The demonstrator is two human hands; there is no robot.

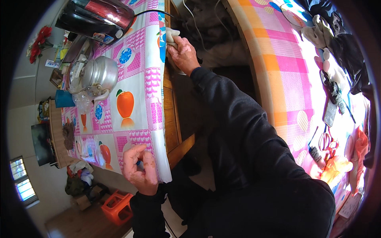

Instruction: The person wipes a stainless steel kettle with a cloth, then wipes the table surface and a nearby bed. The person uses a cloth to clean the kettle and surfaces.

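Note:
My right hand (pixel 183 55) reaches to the long edge of a table and grips a whitish cloth (pixel 171 36) there. Fingers and cloth are against the hanging edge of a plastic tablecloth (pixel 155 113) printed with apples and pink squares. Over the tablecloth's near corner is my left hand (pixel 140 169), fingers loosely curled, a gap between thumb and forefinger, nothing seen in it. Whether it touches the surface I cannot tell. Below the cloth, the table's brown wooden side (pixel 172 110) shows.
On the table stand a metal kettle (pixel 99 74), a black and red electric kettle (pixel 104 17) with a cord, and a blue container (pixel 64 98). To the right, a checked bedcover (pixel 291 68) carries scissors (pixel 326 143), a remote control (pixel 315 153) and a phone (pixel 330 112). An orange stool (pixel 117 208) stands on the floor.

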